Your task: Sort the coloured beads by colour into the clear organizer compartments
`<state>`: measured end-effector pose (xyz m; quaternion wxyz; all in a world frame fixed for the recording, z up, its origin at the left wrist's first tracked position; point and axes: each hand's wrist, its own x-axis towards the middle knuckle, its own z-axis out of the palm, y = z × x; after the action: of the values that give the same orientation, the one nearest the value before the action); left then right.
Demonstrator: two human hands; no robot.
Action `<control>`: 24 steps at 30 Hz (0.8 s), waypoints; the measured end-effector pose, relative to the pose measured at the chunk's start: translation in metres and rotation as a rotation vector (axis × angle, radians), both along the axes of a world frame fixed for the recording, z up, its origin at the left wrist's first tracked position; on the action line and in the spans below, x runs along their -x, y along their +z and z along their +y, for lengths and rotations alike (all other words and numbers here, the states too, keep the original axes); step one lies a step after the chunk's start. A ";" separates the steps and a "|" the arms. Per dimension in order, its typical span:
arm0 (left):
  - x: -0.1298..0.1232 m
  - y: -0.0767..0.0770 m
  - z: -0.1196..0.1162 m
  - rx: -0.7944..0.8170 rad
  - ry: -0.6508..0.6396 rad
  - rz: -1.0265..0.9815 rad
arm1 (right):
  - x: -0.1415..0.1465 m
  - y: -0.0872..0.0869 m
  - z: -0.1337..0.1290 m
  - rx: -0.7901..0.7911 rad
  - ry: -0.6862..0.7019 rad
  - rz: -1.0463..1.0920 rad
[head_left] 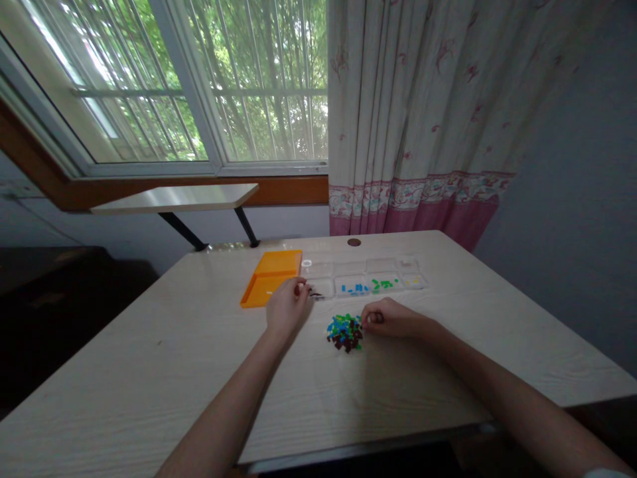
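My left hand (287,307) is closed, its fingertips at the left end of a clear divided tray (334,277), over the compartment with a few dark pieces (314,293). Whatever it pinches is too small to make out. A pile of small blue, green and dark brown pieces (345,332) lies on the table in front of the tray. My right hand (393,317) is at the pile's right edge with curled fingers; anything between them is hidden. Other compartments hold blue pieces (355,289), green pieces (384,284) and a few yellow ones (413,281).
An open orange case (273,273) lies left of the clear tray, just behind my left hand. A raised shelf (179,198) on black supports stands at the table's back left. The pale wooden table (164,358) has a round brown cap (353,242) near its back edge.
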<state>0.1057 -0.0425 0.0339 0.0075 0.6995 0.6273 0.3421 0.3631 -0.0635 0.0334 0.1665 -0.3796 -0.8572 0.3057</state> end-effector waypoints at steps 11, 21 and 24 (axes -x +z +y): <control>-0.037 -0.002 -0.027 0.070 -0.656 0.011 | 0.016 -0.015 0.004 0.061 -0.212 0.300; -0.042 -0.003 -0.031 0.038 -0.647 -0.044 | 0.021 -0.006 -0.004 -0.046 -0.217 0.247; -0.043 -0.003 -0.031 0.043 -0.648 -0.047 | 0.021 -0.005 -0.005 -0.085 -0.207 0.221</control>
<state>0.1487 -0.0732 0.0309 0.1453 0.8545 0.3788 0.3244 0.3417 -0.0683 0.0281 0.3062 -0.4227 -0.8021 0.2901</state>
